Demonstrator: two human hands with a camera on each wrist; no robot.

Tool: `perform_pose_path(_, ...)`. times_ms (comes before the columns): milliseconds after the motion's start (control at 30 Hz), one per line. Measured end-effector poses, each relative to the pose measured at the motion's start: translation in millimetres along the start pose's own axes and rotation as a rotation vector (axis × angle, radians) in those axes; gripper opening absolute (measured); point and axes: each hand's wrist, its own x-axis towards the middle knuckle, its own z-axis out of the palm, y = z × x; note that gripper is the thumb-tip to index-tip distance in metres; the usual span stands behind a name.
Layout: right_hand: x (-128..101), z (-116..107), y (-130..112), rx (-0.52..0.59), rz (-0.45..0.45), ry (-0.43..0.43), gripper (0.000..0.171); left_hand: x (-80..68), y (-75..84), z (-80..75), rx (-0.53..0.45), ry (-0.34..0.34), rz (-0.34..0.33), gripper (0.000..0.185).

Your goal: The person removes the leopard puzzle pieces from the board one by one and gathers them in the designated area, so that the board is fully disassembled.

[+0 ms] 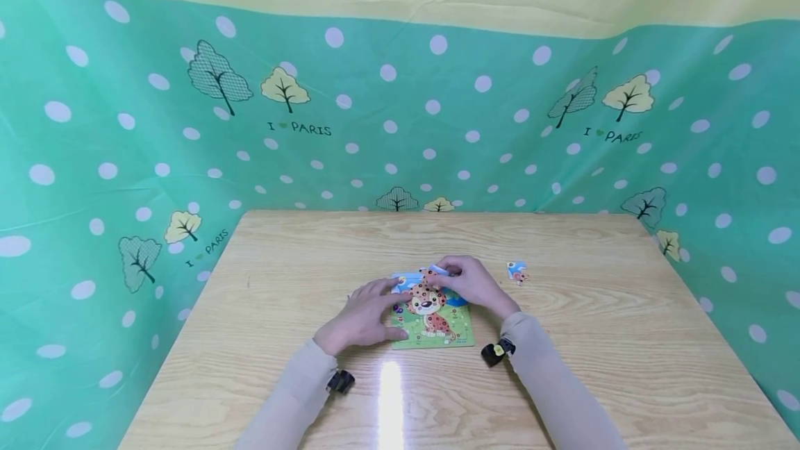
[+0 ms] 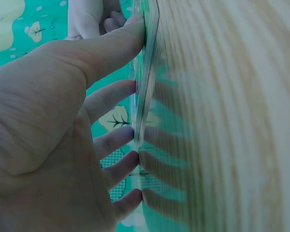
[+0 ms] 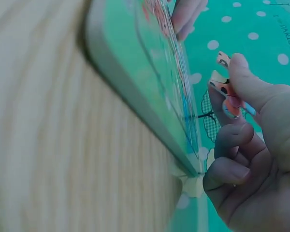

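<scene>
Sleeves, long and pale, slanting up and in from the bottom, one on each side. Small black things at both wrists. Left hand next, back side up, lying by the left edge of a flat picture puzzle. Fingers spread wide and a bit bent, not wrapped round anything. Thumb on the near left part of the puzzle, pointer finger farther up on the picture. Hard to tell just what the last fingertips touch, board or table. On the puzzle, a spotted cat on green grass, with blue at the top. Right hand across from the other, bent in at the wrist, over the top right part of the puzzle. Thumb and pointer finger squeezed together on a small puzzle piece, orange with dark spots, tipped and held up off the board. Other fingers of that hand curled in below, loose. Just to the right of that hand and apart from the puzzle, one loose piece, blue and orange, on the wood table. Past the table, a green cloth with white dots, little trees and a yellow top.
</scene>
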Motion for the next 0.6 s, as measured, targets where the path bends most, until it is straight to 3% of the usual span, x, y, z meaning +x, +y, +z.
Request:
perform_pose_path(300, -2, -7, 6, -0.021, 0.048, 0.013, 0.033, -0.3, -0.1, 0.1, -0.009, -0.002, 0.003, 0.074)
perform_pose_path(600, -5, -17, 12, 0.102, 0.117, 0.035, 0.034, -1.3, 0.0, 0.6, -0.018, 0.003, 0.007, 0.074)
